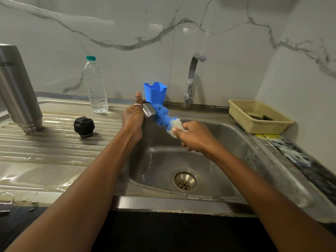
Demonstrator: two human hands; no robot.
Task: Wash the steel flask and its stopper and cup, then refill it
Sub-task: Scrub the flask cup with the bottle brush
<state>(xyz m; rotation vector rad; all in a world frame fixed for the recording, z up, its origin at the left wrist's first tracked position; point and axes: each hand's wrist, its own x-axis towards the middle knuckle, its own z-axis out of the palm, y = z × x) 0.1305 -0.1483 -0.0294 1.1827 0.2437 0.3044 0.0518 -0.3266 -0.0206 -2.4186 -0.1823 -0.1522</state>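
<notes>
left hand (133, 117) grips the steel cup (149, 113) over the sink (163, 202), right hand (194, 137) curls round the brush (164, 119) at its mouth (flask (18, 88) and stopper (84, 126) wait on the table, left), so twist the bristles deep inside, holding the cup firm.

A blue plastic holder (155, 92) stands against the marble wall (227, 33) beside a chrome tap (190, 82); right of the steel sink (227, 142), a beige basket (240, 115) holds what may be dark scrubbers.
</notes>
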